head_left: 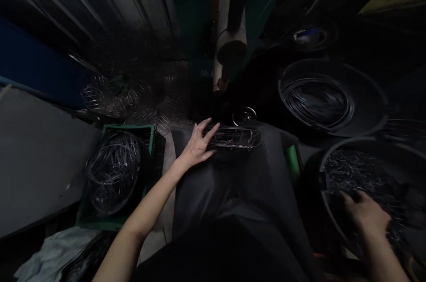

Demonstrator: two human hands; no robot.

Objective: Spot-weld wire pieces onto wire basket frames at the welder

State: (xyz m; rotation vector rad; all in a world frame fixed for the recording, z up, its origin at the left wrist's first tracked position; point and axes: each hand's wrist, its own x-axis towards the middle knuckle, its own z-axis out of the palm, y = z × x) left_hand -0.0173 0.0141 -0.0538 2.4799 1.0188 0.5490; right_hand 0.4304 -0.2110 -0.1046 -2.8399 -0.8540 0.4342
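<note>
My left hand is spread with its fingers apart at the left end of a small wire rack, which lies across the dark apron over my lap. Whether the fingertips touch the wires I cannot tell. Over on the right, my right hand reaches into a round dark tub holding many short metal wire pieces. Its fingers are bent and blurred against the dark pieces, so what they grip, if anything, does not show.
Another tub behind holds coiled wire. At left, a green crate carries a round container of wire rings. A machine's cylindrical part hangs ahead, with a metal ring below it. Wire pieces pile up at back left.
</note>
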